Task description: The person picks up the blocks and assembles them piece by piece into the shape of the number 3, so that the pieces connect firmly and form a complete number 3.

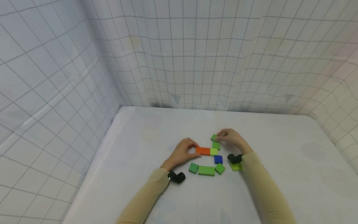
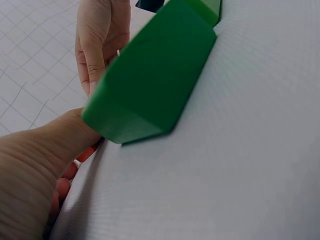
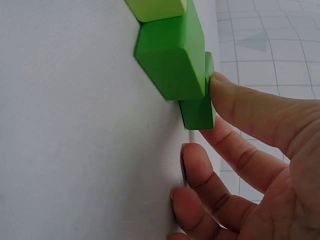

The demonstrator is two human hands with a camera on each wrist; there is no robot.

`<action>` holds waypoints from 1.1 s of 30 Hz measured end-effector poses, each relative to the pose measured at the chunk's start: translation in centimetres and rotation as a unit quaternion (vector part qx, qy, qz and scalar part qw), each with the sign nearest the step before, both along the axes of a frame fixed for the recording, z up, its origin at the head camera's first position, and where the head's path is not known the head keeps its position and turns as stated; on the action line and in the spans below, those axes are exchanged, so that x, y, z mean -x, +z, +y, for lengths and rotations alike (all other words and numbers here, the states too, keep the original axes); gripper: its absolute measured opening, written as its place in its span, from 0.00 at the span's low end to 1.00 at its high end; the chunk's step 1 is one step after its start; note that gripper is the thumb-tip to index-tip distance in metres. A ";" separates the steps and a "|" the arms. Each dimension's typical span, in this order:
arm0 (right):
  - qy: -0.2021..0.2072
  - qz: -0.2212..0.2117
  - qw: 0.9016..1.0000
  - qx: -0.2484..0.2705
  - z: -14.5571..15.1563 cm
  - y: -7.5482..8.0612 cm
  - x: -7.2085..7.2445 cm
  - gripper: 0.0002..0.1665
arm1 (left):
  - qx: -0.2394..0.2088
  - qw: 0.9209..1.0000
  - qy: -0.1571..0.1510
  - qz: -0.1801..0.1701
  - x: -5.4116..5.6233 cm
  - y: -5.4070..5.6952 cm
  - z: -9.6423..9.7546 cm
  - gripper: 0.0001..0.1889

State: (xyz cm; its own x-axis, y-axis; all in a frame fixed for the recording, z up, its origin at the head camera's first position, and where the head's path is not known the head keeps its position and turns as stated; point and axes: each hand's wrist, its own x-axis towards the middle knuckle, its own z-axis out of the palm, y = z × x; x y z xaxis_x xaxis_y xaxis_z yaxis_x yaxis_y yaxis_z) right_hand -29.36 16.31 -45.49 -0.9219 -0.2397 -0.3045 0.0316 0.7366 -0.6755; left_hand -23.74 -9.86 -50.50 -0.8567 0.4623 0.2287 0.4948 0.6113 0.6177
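An orange rectangular block (image 1: 202, 151) lies flat, and my left hand (image 1: 182, 152) grips its left end, thumb on the near side and fingers on the far side. A yellow-green block (image 1: 213, 152) adjoins its right end. Beyond that sits a green block (image 1: 216, 146). My right hand (image 1: 231, 138) pinches another green block (image 1: 214, 137) at the far end of this row; the right wrist view shows the thumb on the pinched block (image 3: 199, 114). A blue block (image 1: 218, 159) lies just nearer than the yellow-green one.
Nearer the body, a dark green block (image 1: 193, 168), a long green block (image 1: 206, 170) and a turned green block (image 1: 220, 168) form a row. A yellow-green piece (image 1: 237, 167) lies partly hidden below the right wrist. Gridded white cloth (image 1: 179, 56) hangs behind the white table (image 1: 139, 140).
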 end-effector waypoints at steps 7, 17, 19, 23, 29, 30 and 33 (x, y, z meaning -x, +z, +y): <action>-0.012 0.007 1.000 -0.011 -0.2 -0.1 -0.2 0.20 | -0.001 1.000 0.001 -0.005 0.0 0.0 0.0 0.20; -0.030 0.014 0.999 -0.028 -0.3 0.0 -0.7 0.22 | 0.004 1.000 0.004 -0.004 0.0 0.0 0.1 0.20; -0.030 0.018 0.999 -0.030 -0.3 -0.1 -0.8 0.22 | 0.003 1.000 0.004 -0.006 -0.1 0.1 0.1 0.19; -0.030 0.027 0.999 -0.030 -0.3 -0.1 -1.0 0.21 | 0.001 1.000 0.005 -0.011 -0.1 0.2 0.1 0.19; -0.015 0.033 0.999 -0.021 0.3 -0.1 -1.2 0.25 | 0.001 1.000 0.004 -0.014 -0.1 0.2 0.1 0.19; -0.012 0.032 0.999 -0.021 0.6 -0.1 -1.2 0.26 | 0.001 1.000 0.003 -0.014 -0.1 0.2 0.1 0.19; 0.002 0.024 0.999 -0.021 1.8 -0.1 -1.3 0.28 | -0.002 1.000 0.003 -0.010 -0.1 0.2 0.0 0.19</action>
